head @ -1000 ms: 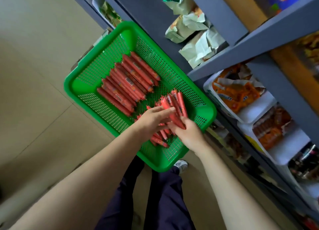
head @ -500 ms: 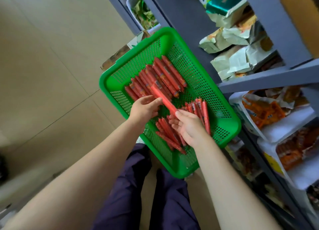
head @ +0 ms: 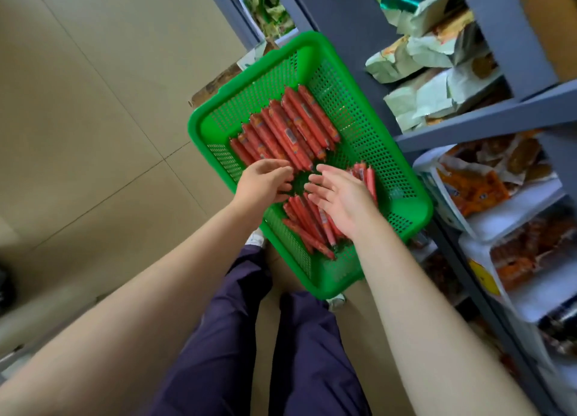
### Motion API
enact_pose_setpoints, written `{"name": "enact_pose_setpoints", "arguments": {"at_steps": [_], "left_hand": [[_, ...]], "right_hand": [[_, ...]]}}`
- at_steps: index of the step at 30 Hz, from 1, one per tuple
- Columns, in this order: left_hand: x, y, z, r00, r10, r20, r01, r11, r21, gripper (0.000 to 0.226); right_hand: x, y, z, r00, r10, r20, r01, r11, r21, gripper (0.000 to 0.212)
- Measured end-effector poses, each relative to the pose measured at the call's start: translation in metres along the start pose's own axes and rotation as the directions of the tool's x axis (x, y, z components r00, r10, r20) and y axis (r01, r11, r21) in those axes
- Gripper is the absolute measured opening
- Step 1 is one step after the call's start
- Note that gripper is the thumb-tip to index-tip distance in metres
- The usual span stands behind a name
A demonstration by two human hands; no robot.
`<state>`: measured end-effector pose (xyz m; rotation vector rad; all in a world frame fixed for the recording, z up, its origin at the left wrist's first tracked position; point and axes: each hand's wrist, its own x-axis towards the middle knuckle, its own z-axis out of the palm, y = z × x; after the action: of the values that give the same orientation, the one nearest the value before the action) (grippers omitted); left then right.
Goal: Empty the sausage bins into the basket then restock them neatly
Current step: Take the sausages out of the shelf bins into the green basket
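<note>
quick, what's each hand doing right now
Left hand: fingers loosely curled, holding nothing visible.
Right hand: open, fingers spread over the sausages in the basket.

- The basket [head: 315, 49] is glossy green plastic, its walls and bottom pierced with small holes
- The sausages [head: 290, 128] inside the basket lie in smooth, shiny red film wrappers
- Right of the basket, the shelf [head: 487, 119] looks like matt grey painted metal
- On that shelf, pale crinkled packets [head: 418, 100]
- Left of the basket, the floor [head: 93, 103] is smooth beige tile
- Below the basket, trousers [head: 237, 337] of dark purple cloth
</note>
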<state>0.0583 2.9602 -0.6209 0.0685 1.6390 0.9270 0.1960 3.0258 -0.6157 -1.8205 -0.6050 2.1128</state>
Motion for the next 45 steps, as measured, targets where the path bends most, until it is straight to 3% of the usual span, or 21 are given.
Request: {"name": "enact_pose_setpoints", "arguments": {"at_steps": [5,8,11,14,17,19,21,24,26,31,33,39,45], "left_hand": [[-0.075,0.050,0.040,0.973,0.217,0.083,-0.216,0.976,-0.015,0.013],[-0.144,0.093,0.072,0.903,0.372,0.214,-0.375,0.927,-0.030,0.012],[-0.219,0.139,0.116,0.802,0.477,0.359,-0.483,0.872,-0.078,0.010],[-0.302,0.184,0.165,0.658,0.556,0.508,-0.571,0.808,-0.145,0.007],[-0.372,0.218,0.213,0.449,0.652,0.611,-0.692,0.686,-0.223,0.006],[-0.407,0.232,0.242,0.318,0.722,0.614,-0.804,0.549,-0.229,0.006],[-0.434,0.238,0.268,0.233,0.777,0.586,-0.884,0.420,-0.206,0.011],[-0.455,0.235,0.301,0.113,0.804,0.584,-0.956,0.248,-0.157,0.022],[-0.460,0.230,0.319,0.060,0.775,0.629,-0.978,0.172,-0.119,0.039],[-0.458,0.224,0.346,0.134,0.683,0.718,-0.968,0.245,-0.052,0.066],[-0.452,0.222,0.349,0.171,0.675,0.718,-0.960,0.277,-0.032,0.065],[-0.445,0.215,0.353,0.149,0.717,0.681,-0.973,0.230,-0.030,0.059],[-0.443,0.214,0.354,0.146,0.740,0.656,-0.975,0.222,-0.033,0.055]], "right_hand": [[-0.094,-0.051,-0.028,0.953,-0.301,-0.028,0.281,0.914,-0.292,0.020],[-0.179,-0.092,-0.060,0.876,-0.482,0.021,0.435,0.772,-0.464,0.022],[-0.275,-0.138,-0.096,0.761,-0.648,-0.039,0.535,0.660,-0.527,0.019],[-0.372,-0.175,-0.129,0.598,-0.795,-0.098,0.614,0.534,-0.581,0.016],[-0.454,-0.203,-0.160,0.422,-0.893,-0.157,0.662,0.422,-0.619,0.017],[-0.497,-0.219,-0.177,0.313,-0.934,-0.170,0.696,0.348,-0.628,0.014],[-0.531,-0.231,-0.200,0.217,-0.958,-0.188,0.724,0.287,-0.627,0.017],[-0.558,-0.243,-0.240,0.142,-0.956,-0.258,0.708,0.280,-0.648,0.024],[-0.563,-0.254,-0.265,0.139,-0.945,-0.295,0.661,0.311,-0.683,0.023],[-0.547,-0.294,-0.319,0.290,-0.912,-0.289,0.447,0.396,-0.802,0.009],[-0.533,-0.314,-0.334,0.370,-0.891,-0.261,0.356,0.396,-0.846,0.024],[-0.497,-0.373,-0.363,0.605,-0.737,-0.303,-0.061,0.337,-0.940,0.081],[-0.464,-0.396,-0.373,0.616,-0.692,-0.377,-0.216,0.312,-0.925,0.100]]}}
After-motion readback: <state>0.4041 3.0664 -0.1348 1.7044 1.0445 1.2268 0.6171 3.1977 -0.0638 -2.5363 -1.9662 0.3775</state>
